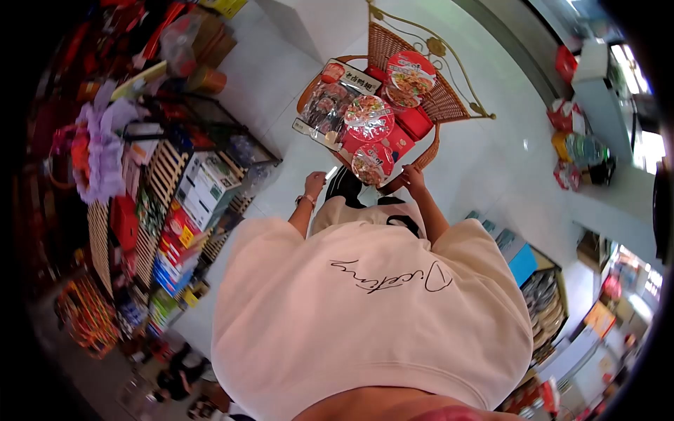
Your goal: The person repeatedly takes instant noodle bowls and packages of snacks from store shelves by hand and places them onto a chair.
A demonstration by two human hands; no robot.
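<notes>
Cream script-printed T-shirt (372,323) closest; brown wicker chair (451,88) bears round red food-printed tubs (369,118), contents hidden; my left hand (315,184), right hand (414,177) apart, grips unclear.

Cannot tell touch from gap between right hand (414,176) and wicker chair (449,102). Cannot read round lids (369,118), too finely lettered, ahead and right of left hand (315,184), nor make out blurred orange bundle (88,317) well back and left.
</notes>
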